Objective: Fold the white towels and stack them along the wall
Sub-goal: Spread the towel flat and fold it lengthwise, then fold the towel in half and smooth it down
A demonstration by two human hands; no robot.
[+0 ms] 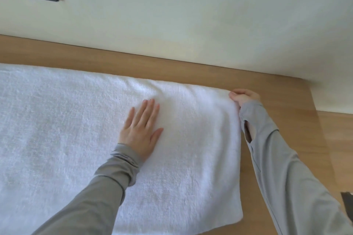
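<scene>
Two grey long sleeves (95, 196) reach in over one white terry towel (57, 129), spread on the light wooden counter (172, 66). Left hand (140, 131) presses flat, fingers straight; right hand (244, 97) seems to pinch its far right corner. Bare counter strip lines the cream wall (191, 15).

One white towel (57, 129), of terry weave, is laid flat and largely smooth on the wooden tabletop (191, 70). Its far edge is set roughly parallel to the wall (191, 15), with a strip of bare wood left between. The left end is cut off by the frame. The far right corner is pinched by the right hand (244, 97); the middle is pressed by the flat left hand (141, 129).
</scene>
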